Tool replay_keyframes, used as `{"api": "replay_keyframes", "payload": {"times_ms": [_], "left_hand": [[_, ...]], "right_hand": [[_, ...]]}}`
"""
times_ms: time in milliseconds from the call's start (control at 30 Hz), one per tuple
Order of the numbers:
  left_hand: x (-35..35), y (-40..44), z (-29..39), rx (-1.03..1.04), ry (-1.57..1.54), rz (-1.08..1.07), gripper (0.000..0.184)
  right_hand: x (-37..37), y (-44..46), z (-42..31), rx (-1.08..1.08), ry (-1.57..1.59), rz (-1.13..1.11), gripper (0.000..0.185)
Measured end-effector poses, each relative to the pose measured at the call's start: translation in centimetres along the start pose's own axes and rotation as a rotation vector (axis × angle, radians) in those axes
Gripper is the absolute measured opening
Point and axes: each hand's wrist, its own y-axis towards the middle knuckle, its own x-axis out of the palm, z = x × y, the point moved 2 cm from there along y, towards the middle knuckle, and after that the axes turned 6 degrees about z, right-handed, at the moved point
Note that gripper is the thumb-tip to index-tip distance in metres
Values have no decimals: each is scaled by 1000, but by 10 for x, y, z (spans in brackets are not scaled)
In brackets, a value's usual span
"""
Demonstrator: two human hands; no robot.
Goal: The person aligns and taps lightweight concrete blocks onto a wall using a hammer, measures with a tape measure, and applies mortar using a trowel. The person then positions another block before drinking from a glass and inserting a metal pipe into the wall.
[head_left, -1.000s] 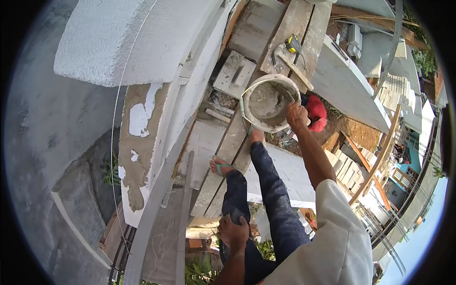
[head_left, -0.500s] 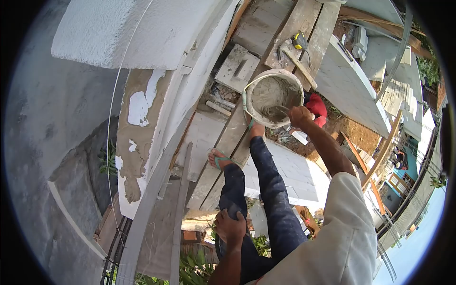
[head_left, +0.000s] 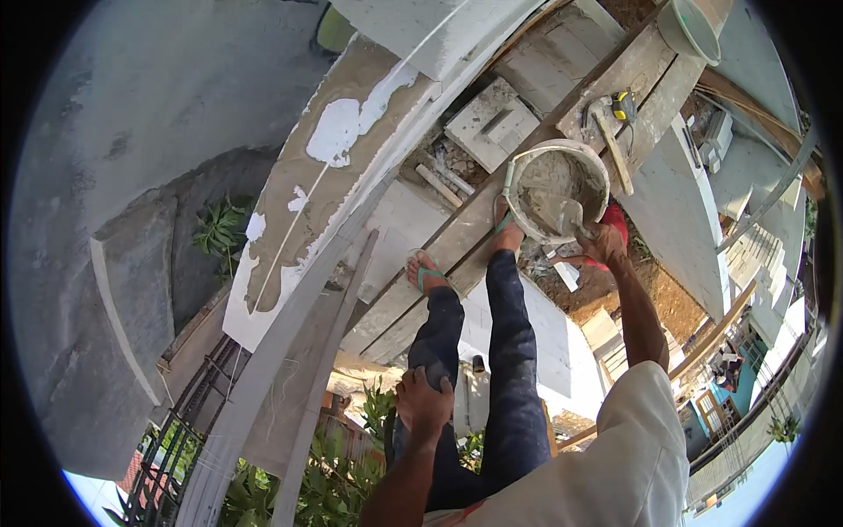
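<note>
My right hand is closed around the handle of a trowel, whose blade lies over grey mortar inside a white bucket. The bucket stands on wooden planks by my feet. My left hand rests on my knee, its fingers curled over the trouser cloth; I see no tool in it. Just beyond the bucket a hammer and a yellow and black tape measure lie on a raised board. To the left is a white block wall partly coated with mortar.
Another bucket stands at the far end of the planks. A mortar-stained block lies left of them. Someone in red is below, partly hidden by the bucket. A thin string crosses the wall. Stacked blocks are at right.
The view has turned and shifted, bringing the far bucket into sight. The trowel blade, earlier mostly buried or hidden in the mortar, now shows. My left hand stays on my knee.
</note>
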Motion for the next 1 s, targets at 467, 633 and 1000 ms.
{"api": "replay_keyframes", "payload": {"times_ms": [467, 633, 1000], "left_hand": [[-8, -8, -11, -2, -109, 41, 60], [29, -20, -31, 25, -117, -15, 68], [13, -24, -35, 20, -105, -40, 69]], "right_hand": [[18, -104, -327, -291, 626, -212, 28], [64, -134, -432, -383, 823, -443, 27], [122, -145, -526, -266, 1146, -440, 45]]}}
